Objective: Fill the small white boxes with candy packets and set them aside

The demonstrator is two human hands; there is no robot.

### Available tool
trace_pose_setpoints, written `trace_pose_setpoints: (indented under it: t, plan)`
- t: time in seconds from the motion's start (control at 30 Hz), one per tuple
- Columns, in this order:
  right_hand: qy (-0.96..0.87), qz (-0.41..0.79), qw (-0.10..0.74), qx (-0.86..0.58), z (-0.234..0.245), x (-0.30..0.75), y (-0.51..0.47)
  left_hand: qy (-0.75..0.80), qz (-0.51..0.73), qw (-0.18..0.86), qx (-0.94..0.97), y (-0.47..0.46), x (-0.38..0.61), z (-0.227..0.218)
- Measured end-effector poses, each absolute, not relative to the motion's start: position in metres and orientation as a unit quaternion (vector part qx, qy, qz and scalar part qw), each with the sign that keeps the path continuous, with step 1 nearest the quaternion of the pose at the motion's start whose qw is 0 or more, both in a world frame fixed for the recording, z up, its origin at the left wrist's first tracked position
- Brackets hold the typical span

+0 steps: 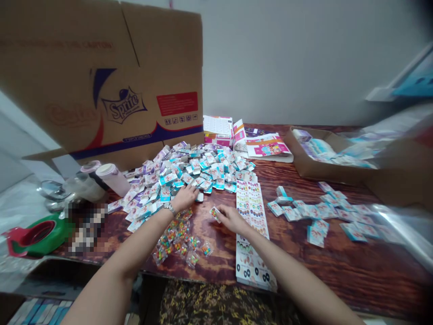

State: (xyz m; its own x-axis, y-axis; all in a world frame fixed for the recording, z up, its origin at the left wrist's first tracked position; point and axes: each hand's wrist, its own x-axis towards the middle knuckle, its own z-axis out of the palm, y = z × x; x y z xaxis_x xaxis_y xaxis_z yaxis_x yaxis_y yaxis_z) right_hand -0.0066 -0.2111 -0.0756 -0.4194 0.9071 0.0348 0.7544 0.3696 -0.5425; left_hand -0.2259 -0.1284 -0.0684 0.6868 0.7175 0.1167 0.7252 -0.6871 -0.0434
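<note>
My left hand [184,198] lies palm down with its fingers apart, touching the edge of a large heap of small white-and-teal printed packets [189,174]. My right hand [232,220] pinches a small clear packet of colourful pieces [214,214] between its fingers. Below and between my hands lie several similar clear packets [179,239] in a loose cluster. To the right of my right hand is a long strip of printed sheets [252,225]. A wrist watch or bracelet circles my left wrist.
A reddish-brown wooden table [216,266] holds everything. A Sprite cardboard carton [101,81] stands at the back left, near plastic bottles [111,178] and a green tape roll [40,234]. Loose packets [314,212] lie right; a cardboard tray [321,155] holds more.
</note>
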Motion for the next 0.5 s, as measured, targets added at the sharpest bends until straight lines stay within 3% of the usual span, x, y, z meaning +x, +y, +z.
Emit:
trace_pose_setpoints:
  t: [0.1,0.17,0.3,0.5]
  plan:
    - [-0.750,0.334,0.293,-0.490,-0.064,-0.002,-0.208,-0.398,-0.078,0.018,-0.914,-0.150,-0.223,-0.061]
    - [-0.728,0.348,0.327,-0.492,-0.059,-0.003,-0.208,-0.405,-0.143,-0.045,-0.902,-0.170,-0.220,-0.059]
    - [-0.712,0.343,0.350,-0.503,-0.054,-0.008,-0.213,-0.419,-0.232,-0.122,-0.869,-0.204,-0.212,-0.058]
    - [-0.716,0.341,0.330,-0.512,-0.050,-0.012,-0.220,-0.392,-0.227,-0.025,-0.891,-0.225,-0.204,-0.045]
